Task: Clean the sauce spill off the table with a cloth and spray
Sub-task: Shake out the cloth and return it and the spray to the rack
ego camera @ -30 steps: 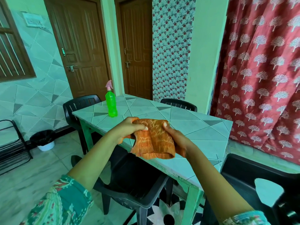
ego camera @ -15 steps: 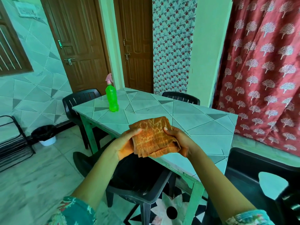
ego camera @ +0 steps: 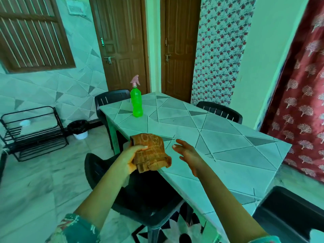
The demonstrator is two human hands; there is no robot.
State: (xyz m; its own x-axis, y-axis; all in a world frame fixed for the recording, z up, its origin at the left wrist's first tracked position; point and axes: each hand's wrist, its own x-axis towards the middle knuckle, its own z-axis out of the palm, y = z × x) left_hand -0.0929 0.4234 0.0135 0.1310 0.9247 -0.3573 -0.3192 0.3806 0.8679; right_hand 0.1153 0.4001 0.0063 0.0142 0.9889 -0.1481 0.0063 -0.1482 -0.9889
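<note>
Head: L hand (ego camera: 130, 157) grips cloth (ego camera: 150, 152) at table (ego camera: 228, 155) edge; R hand (ego camera: 186, 152) open.

The folded orange cloth (ego camera: 151, 152) hides the left hand's (ego camera: 131, 158) fingers and part of the table (ego camera: 228, 151) edge beneath it. Behind the table, two black chairs (ego camera: 220, 111) show only their backrests. No sauce spill can be made out.

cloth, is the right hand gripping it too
No, only the left hand has a grip on the folded orange cloth; the right hand is open beside it with a gap between them.
</note>
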